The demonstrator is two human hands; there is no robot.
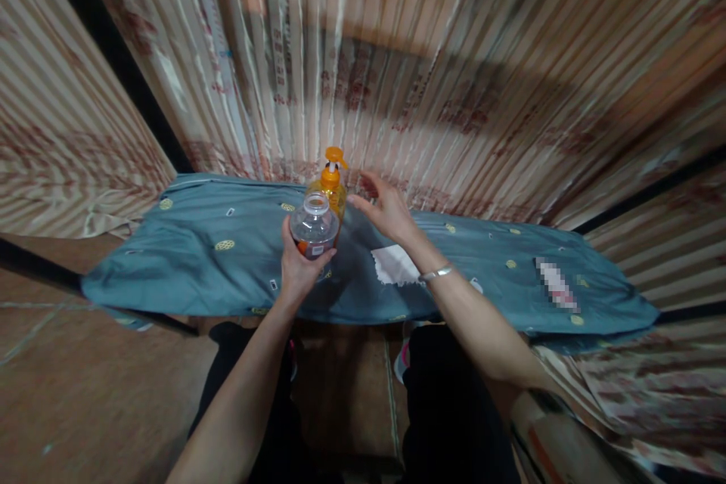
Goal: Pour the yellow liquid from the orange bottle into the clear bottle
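Observation:
My left hand [300,265] is wrapped round a clear plastic bottle [314,225], whose neck has no cap on it. Just behind that bottle stands a pump bottle [334,193] with an orange pump head and yellowish contents; the clear bottle hides its lower part. To the right of the pump bottle is my right hand [389,208], fingers apart and holding nothing. A silver bangle circles the right wrist. Below this hand, a white cloth or tissue [391,266] with a ragged edge lies flat, partly covered by my forearm.
A narrow table with a teal patterned cloth [215,272] spans the view. Striped floral curtains [363,76] hang close behind and at both sides, with dark metal poles at the corners. A blurred-out flat item [556,283] lies at the right. My knees are under the front edge.

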